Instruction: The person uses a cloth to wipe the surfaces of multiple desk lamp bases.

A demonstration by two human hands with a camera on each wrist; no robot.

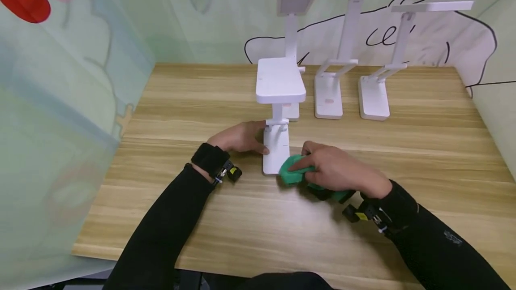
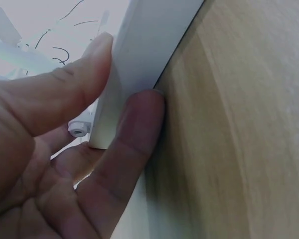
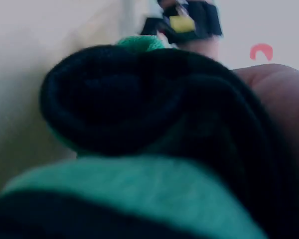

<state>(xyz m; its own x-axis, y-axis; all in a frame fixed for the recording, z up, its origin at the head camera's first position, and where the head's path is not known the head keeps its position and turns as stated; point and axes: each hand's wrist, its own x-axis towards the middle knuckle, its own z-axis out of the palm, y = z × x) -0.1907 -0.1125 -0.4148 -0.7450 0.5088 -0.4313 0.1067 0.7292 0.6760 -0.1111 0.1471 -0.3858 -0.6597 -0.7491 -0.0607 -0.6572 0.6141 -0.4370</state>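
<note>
A white desk lamp [image 1: 276,149] stands on the table in front of me, its flat head [image 1: 281,79] spread over its stem. My left hand [image 1: 241,137] holds the lamp's base from the left. In the left wrist view, the thumb lies along the upper edge of the base [image 2: 144,45], and one finger presses its side close to the tabletop. With my right hand [image 1: 336,168] I grip a bunched green cloth [image 1: 291,177] at the base's lower right corner. Dark folds of that cloth [image 3: 119,194] fill most of the right wrist view.
Behind stand three similar white lamps: one partly hidden [image 1: 291,35], a middle one [image 1: 328,97] and a right one [image 1: 374,97]. The wooden table [image 1: 181,102] meets a printed curtain [image 1: 193,21] at the back and left.
</note>
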